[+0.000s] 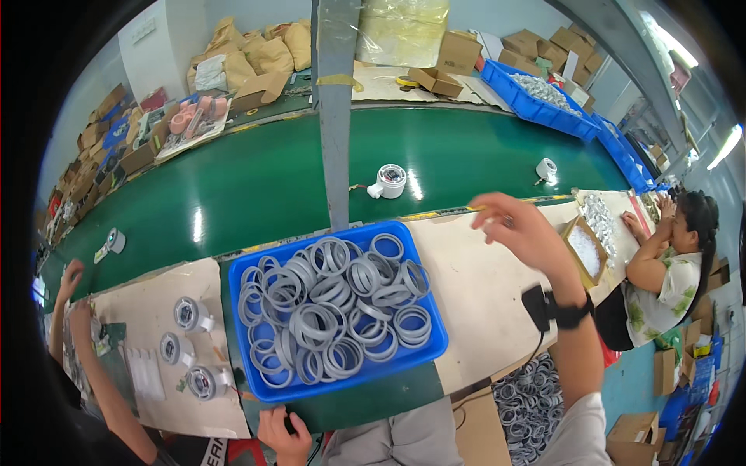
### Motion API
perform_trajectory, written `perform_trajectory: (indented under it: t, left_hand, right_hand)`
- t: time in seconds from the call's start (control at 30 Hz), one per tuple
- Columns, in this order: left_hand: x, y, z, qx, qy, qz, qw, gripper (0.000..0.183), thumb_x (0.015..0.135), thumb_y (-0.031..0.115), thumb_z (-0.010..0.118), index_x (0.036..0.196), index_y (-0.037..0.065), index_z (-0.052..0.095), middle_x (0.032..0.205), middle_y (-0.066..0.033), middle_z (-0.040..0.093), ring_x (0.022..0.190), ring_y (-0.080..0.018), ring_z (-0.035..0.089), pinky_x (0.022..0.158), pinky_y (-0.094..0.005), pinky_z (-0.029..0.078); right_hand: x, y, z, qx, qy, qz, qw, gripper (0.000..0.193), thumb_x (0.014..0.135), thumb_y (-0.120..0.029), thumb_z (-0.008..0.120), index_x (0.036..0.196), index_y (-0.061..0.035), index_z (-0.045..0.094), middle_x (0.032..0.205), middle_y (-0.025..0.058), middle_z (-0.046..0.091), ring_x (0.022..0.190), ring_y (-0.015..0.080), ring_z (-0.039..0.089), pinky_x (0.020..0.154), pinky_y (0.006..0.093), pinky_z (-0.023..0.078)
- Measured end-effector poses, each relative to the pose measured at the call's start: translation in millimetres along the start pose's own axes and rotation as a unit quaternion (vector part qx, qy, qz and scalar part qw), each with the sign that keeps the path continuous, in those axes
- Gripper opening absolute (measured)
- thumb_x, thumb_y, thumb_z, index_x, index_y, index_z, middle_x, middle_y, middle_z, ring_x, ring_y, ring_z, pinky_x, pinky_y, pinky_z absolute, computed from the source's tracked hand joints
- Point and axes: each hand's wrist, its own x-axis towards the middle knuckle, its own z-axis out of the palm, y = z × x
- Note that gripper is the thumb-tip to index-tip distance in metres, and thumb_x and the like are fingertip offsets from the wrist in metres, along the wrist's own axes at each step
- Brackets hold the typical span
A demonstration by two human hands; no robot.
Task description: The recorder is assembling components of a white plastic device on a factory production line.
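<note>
A: So what was that bench covered with?
B: Tan sheets mostly, and a dark green patch. A blue tray sat in the middle, with three white round housings and some pale strips to its left.
A: And the green belt behind?
B: Three more housings sat there, well apart.

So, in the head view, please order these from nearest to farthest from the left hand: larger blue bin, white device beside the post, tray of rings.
1. Tray of rings: just ahead, slightly right.
2. White device: on the green belt.
3. Larger blue bin: beyond that belt, far right.
</note>
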Motion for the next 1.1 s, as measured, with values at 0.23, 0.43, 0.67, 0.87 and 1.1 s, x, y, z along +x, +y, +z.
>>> perform_trajectory:
  t: [0.23,0.43,0.67,0.87,1.1]
  left_hand:
    - [9,22,-2,0.099,0.061,0.056,0.992,0.016,0.086,0.009,0.058,0.094,-0.003,0.064,0.083,-0.0212,0.060,0.070,-0.0392,0.057,0.060,-0.0442,0.048]
    - [16,25,-1,0.076,0.100,0.084,0.988,0.016,0.084,0.010,0.061,0.095,-0.001,0.064,0.079,-0.0195,0.059,0.065,-0.0382,0.055,0.058,-0.0454,0.046]
    - [-8,19,-20,-0.133,0.035,-0.074,0.988,0.019,0.090,0.010,0.059,0.104,-0.002,0.059,0.084,-0.0141,0.058,0.064,-0.0225,0.052,0.058,-0.0318,0.043]
    - [27,106,-27,-0.734,-0.170,-0.238,0.613,0.056,0.088,0.039,0.067,0.125,0.002,0.048,0.127,-0.0217,0.051,0.101,-0.0268,0.058,0.079,-0.0329,0.050]
    - [25,107,-19,-0.755,-0.223,-0.213,0.579,0.061,0.085,0.044,0.068,0.125,0.002,0.048,0.130,-0.0223,0.049,0.104,-0.0278,0.057,0.079,-0.0338,0.051]
  right_hand:
    - [163,65,82,-0.329,-0.033,-0.066,0.941,0.063,0.079,-0.009,0.066,0.139,-0.0154,0.045,0.121,0.0171,0.060,0.092,0.0342,0.065,0.079,0.0401,0.053]
    - [188,70,106,-0.346,0.009,-0.004,0.938,0.068,0.072,-0.015,0.077,0.133,-0.0228,0.048,0.126,0.0147,0.053,0.101,0.0375,0.063,0.083,0.0452,0.053]
    - [49,-4,52,0.009,-0.047,-0.198,0.979,0.061,0.071,-0.028,0.081,0.125,-0.0090,0.057,0.109,0.0103,0.067,0.095,0.0230,0.066,0.083,0.0336,0.050]
    - [-98,-71,138,0.055,-0.310,-0.403,0.859,0.063,0.066,-0.023,0.080,0.122,-0.0099,0.056,0.117,0.0099,0.059,0.117,0.0317,0.052,0.093,0.0436,0.045]
    - [-31,7,113,-0.060,-0.077,-0.265,0.959,0.081,0.066,-0.019,0.079,0.139,-0.0138,0.045,0.139,0.0207,0.044,0.126,0.0430,0.042,0.104,0.0486,0.036]
